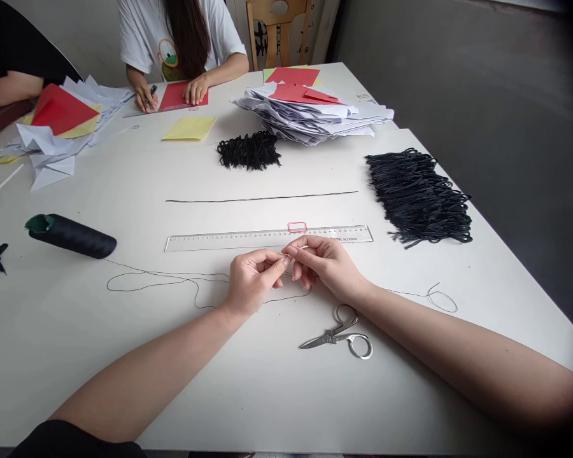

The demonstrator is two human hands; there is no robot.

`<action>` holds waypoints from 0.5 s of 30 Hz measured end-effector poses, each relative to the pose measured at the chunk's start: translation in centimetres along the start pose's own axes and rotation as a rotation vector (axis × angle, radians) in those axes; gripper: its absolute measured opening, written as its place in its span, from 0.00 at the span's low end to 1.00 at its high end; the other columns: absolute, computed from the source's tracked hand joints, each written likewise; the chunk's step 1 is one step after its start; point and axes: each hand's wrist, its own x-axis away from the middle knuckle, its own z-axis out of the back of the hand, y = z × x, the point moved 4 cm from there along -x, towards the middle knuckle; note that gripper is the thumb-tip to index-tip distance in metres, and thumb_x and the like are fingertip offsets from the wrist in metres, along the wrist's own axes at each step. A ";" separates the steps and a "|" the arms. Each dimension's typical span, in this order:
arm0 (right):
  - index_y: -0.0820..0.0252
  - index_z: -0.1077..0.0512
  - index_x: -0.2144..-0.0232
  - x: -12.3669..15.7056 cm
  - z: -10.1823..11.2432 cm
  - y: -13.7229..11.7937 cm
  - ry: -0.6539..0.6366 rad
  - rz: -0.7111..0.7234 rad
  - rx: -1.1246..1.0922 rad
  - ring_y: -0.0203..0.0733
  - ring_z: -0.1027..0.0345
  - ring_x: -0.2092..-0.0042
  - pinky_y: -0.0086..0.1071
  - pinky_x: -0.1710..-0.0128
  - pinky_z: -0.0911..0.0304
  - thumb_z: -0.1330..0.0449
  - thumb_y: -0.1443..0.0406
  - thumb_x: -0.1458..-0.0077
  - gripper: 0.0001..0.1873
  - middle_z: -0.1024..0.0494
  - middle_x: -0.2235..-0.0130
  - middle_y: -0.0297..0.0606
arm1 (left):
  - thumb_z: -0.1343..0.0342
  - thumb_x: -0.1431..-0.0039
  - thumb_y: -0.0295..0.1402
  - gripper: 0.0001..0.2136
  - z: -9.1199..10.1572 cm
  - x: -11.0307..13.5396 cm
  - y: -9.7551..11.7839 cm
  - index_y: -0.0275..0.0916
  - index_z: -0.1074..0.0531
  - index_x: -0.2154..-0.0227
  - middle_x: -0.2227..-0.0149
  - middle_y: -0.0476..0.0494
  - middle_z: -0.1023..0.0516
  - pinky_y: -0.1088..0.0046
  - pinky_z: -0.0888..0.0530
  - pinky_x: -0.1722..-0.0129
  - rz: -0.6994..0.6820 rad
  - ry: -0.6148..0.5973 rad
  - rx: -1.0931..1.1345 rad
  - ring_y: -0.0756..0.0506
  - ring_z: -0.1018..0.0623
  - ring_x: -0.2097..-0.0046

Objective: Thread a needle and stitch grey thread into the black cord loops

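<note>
My left hand (253,277) and my right hand (322,262) meet fingertip to fingertip just in front of a clear ruler (267,236). Both pinch a thin dark thread (162,278) that trails left in loops to a black spool (74,235) lying on its side. Another length of thread (439,298) curls off to the right of my right wrist. Steel scissors (341,334) lie shut on the white table (124,172) below my right wrist. A small red clip (297,227) sits on the ruler.
A straight black cord (262,198) lies beyond the ruler. Piles of cut black cord sit at the right (417,194) and centre back (248,151). Stacks of white and red paper (310,108) lie behind. A person in a white shirt (181,38) works opposite; another arm (7,89) shows far left.
</note>
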 end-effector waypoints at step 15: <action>0.68 0.23 0.63 0.0 0.1 0.1 -0.017 0.029 0.032 0.30 0.37 0.81 0.25 0.82 0.39 0.38 0.51 0.47 0.23 0.27 0.78 0.35 | 0.39 0.48 0.37 0.09 0.0 0.0 0.1 0.37 0.24 0.77 0.79 0.49 0.27 0.74 0.31 0.78 0.014 0.015 0.024 0.52 0.31 0.79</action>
